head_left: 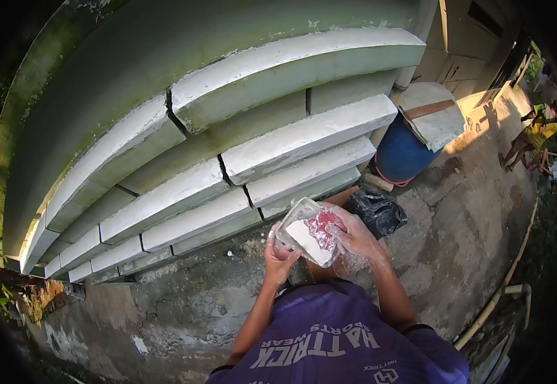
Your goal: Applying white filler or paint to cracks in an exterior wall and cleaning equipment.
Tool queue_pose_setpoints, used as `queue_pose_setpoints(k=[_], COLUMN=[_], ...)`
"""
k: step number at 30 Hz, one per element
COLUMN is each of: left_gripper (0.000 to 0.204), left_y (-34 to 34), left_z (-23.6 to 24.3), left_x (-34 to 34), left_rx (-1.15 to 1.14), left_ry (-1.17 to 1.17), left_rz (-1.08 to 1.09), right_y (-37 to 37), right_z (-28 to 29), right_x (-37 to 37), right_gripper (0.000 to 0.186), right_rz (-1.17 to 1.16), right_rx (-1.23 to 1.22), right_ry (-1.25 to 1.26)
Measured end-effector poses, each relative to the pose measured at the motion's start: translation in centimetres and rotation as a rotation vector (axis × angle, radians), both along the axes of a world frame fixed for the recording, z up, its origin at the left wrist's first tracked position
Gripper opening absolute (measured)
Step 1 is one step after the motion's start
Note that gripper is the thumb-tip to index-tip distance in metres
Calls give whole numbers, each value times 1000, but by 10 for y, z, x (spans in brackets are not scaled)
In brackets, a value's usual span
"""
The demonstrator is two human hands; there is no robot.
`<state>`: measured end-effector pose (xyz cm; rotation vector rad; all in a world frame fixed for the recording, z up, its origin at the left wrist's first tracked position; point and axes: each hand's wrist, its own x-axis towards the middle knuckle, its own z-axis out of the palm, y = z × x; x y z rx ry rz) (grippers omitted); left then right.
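In front of my body I hold a clear plastic tub (pixel 305 208) tilted, with a smooth white substance (pixel 305 242) in it. My left hand (pixel 280 257) is closed on the tub's left side. My right hand (pixel 356 238), whitened over the fingers, is closed on a red, white-smeared piece (pixel 324 225) at the tub's right side. Whether this piece is a cloth or a sponge I cannot make out. Thin clear plastic (pixel 350 264) hangs around my right wrist. Beyond the tub, stepped ledges (pixel 304 168) with white-coated tops run along a green wall.
A blue barrel (pixel 401 148) with a board (pixel 433 115) on top stands at the ledges' right end. A black plastic bag (pixel 378 214) lies near my right hand. Pipes (pixel 497 296) edge the concrete ground (pixel 445 224). Far right, a person in yellow (pixel 537 136) is bending.
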<state>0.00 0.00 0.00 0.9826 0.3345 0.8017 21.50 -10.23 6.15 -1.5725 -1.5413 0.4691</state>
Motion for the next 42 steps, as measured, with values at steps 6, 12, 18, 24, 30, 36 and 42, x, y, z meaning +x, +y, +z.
queue_pose_setpoints(k=[6,12,18,24,30,36,42], left_gripper=[88,89,84,79,80,81,80], left_y=[-8,-8,-6,-14,-39,-76,-110], left_z=[-8,-12,-37,-50,-62,-65,-64], left_x=[-1,0,-25,-57,-64,-52,-37], left_rx=[-136,-99,-125,-199,-280,-336,-358], left_ry=[-14,18,144,216,251,270,313], left_rz=[80,103,224,359,517,666,750], right_y=[-7,-10,-13,-37,-30,50,104], right_z=[33,22,-24,-100,-193,-187,-226], right_x=[-5,1,15,50,125,229,294], right_gripper=[30,29,29,34,48,75,60], right_rz=[-135,-167,-332,-487,-577,-447,-352], right_rx=[-84,-92,114,-106,-159,4,-282], right_ry=[518,717,1024,1028,330,-176,-679])
